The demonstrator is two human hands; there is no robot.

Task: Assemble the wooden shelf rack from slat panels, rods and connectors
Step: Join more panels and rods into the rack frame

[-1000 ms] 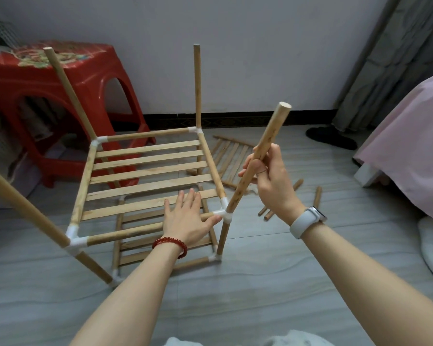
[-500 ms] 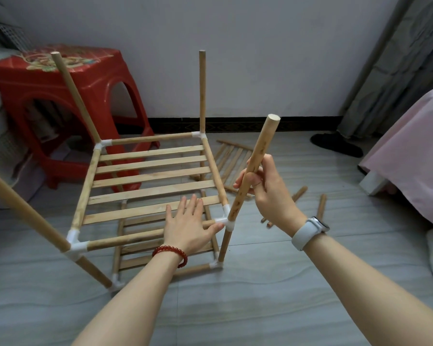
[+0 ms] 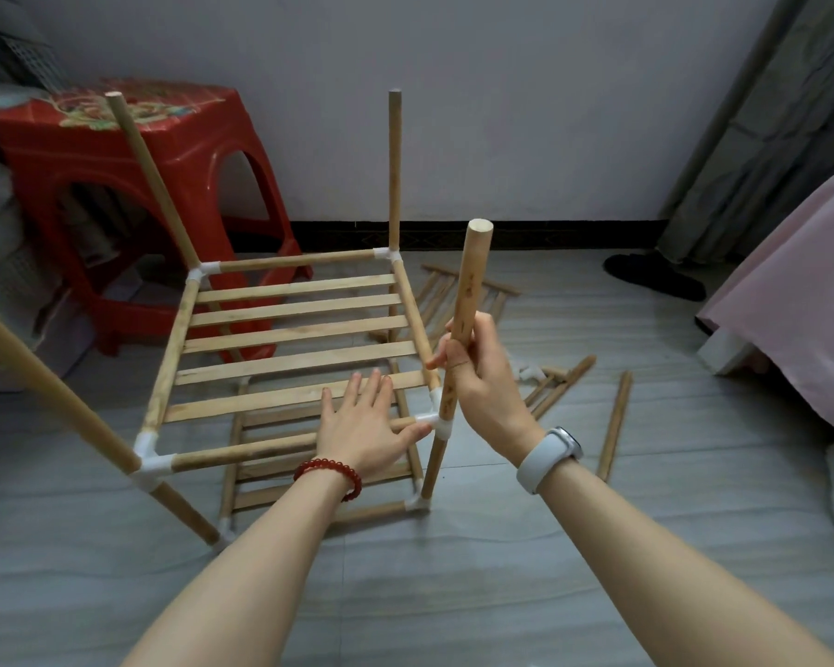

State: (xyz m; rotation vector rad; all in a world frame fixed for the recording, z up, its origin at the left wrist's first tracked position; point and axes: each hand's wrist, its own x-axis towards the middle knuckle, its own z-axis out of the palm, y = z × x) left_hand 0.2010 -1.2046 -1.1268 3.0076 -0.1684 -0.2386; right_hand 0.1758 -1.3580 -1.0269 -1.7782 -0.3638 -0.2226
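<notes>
A half-built wooden rack stands on the floor, its upper slat panel [image 3: 290, 324] carried on rods joined by white connectors. My right hand [image 3: 482, 377] grips the near-right upright rod [image 3: 470, 291], which sits in the white corner connector [image 3: 441, 421] and stands almost vertical. My left hand [image 3: 364, 421] lies flat with straight fingers on the panel's front rail, its thumb touching that connector. A lower slat panel [image 3: 280, 474] rests near the floor. Three other upright rods rise from the remaining corners.
A red plastic stool [image 3: 131, 151] stands behind the rack on the left. A spare slat panel [image 3: 453, 291] and loose rods [image 3: 615, 426] lie on the grey floor at the right. Pink bedding [image 3: 790, 305] and a curtain close off the right side.
My right hand has swung the near-right rod from a lean to the right to almost upright in its connector. My left hand stays flat on the front rail.
</notes>
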